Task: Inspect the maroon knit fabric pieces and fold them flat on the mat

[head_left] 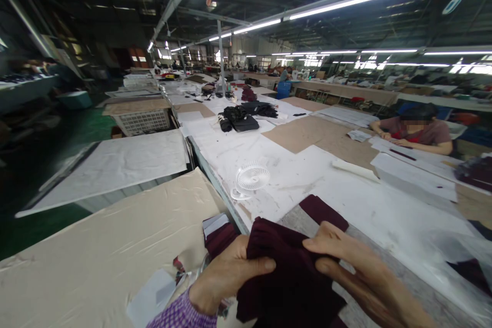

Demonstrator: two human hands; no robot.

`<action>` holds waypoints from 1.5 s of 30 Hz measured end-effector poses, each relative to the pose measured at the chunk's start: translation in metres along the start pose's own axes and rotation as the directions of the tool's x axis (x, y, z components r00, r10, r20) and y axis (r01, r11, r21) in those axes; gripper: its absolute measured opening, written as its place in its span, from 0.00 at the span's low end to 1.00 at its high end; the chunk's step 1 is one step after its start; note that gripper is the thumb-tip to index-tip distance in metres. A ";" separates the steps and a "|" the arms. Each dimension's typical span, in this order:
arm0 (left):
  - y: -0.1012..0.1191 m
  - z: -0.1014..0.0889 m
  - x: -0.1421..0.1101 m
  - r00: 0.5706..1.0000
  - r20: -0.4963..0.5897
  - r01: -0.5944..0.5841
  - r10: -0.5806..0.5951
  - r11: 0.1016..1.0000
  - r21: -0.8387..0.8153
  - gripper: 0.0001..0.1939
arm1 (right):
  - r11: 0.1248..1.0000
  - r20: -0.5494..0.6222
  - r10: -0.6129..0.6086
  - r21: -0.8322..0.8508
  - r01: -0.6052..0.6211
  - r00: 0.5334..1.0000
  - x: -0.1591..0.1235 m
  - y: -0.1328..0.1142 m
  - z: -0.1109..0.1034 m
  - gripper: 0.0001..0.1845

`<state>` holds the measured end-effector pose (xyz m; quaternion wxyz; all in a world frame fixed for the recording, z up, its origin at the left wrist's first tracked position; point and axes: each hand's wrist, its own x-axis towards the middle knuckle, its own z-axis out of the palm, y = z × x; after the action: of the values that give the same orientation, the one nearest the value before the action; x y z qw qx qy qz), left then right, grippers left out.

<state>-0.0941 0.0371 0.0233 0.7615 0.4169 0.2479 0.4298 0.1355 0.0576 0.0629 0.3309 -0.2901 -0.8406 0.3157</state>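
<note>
A dark maroon piece of fabric (284, 271) is bunched up at the bottom middle of the view, over the near end of a long white cutting table (307, 179). My left hand (226, 277) grips its left side, thumb pressed on top. My right hand (346, 261) pinches its upper right edge with fingers folded over the cloth. More maroon fabric pieces (321, 210) lie flat on the table just beyond my hands, and another stack (219, 238) sits to the left of them.
A small white fan (251, 178) lies on the table ahead. Black garments (244, 118) are piled farther along. A person (417, 130) leans over the table at the right. A beige plastic-covered board (115, 246) lies at the left, a white crate (144, 122) beyond.
</note>
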 end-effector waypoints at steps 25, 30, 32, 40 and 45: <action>0.009 -0.002 -0.003 0.995 0.001 0.098 -0.100 0.981 0.169 0.15 | 0.983 0.033 0.161 0.088 -0.163 0.986 0.002 0.000 0.003 0.16; 0.012 0.000 -0.002 0.993 -0.007 0.121 -0.121 0.978 0.168 0.12 | 0.990 0.222 0.132 0.014 -0.139 0.966 0.006 -0.005 -0.004 0.17; 0.011 -0.001 -0.002 0.990 -0.007 0.137 -0.138 0.975 0.175 0.11 | 0.981 0.283 0.187 -0.004 -0.194 0.941 0.008 -0.009 -0.006 0.13; 0.010 -0.004 -0.004 0.991 -0.057 0.125 -0.118 0.978 0.166 0.17 | 0.984 0.008 0.178 -0.034 -0.178 0.984 0.008 -0.004 -0.002 0.10; 0.004 -0.007 0.001 0.989 -0.142 0.072 -0.048 0.983 0.170 0.16 | 0.919 -0.280 -0.027 -0.385 -0.086 0.960 0.005 0.007 0.009 0.04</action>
<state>-0.1008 0.0420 0.0224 0.7159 0.4439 0.3489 0.4107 0.1284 0.0625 0.0544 0.3765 -0.4051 -0.8270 0.1010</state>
